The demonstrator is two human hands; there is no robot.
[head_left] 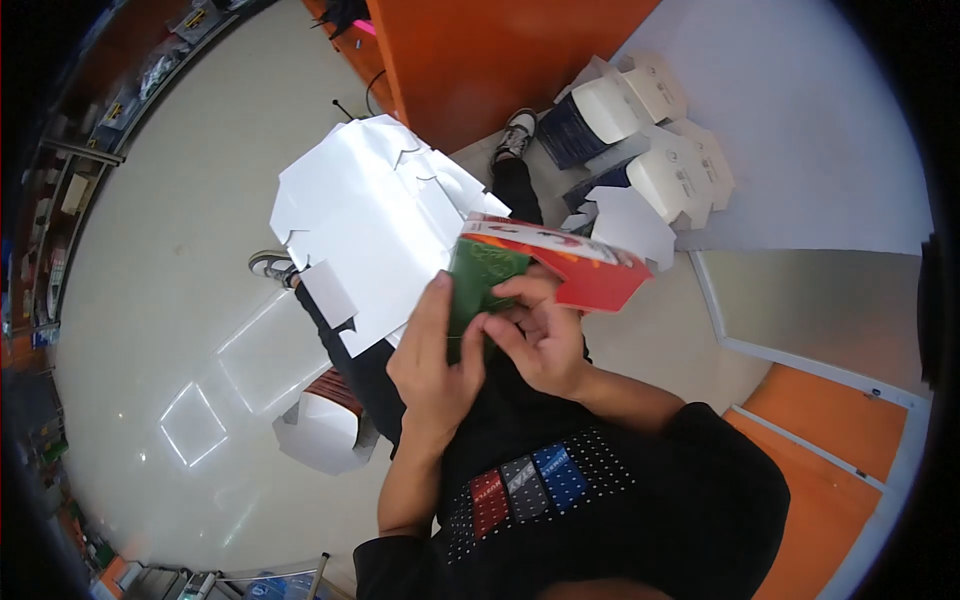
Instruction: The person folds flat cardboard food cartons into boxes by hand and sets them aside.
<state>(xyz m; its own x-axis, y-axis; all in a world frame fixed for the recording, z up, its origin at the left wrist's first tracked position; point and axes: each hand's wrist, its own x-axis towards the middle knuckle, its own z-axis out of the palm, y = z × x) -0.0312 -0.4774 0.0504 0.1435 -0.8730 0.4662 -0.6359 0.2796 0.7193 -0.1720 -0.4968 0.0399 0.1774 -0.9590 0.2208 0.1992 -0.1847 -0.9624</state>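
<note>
A printed cardboard box [604,283] is held up in front of my body, partly folded, with red and green faces and a pale strip with pictures along one edge. My left hand [433,372] grips its green side, thumb and fingers on the panel edge. On the near side, my right hand [543,340] has bent fingers pinching the same green panel close to the left thumb. Beyond the box, white flat cardboard blanks [365,225] lie stacked across my lap, overlapping one another. The fingers hide the lower part of the green panel.
Several folded white and dark-blue boxes [607,108] stand on the floor against the wall at the right. Another white box [318,432] sits on the floor at left. An orange cabinet [480,65] rises ahead, and shelves with goods [75,195] line the far left.
</note>
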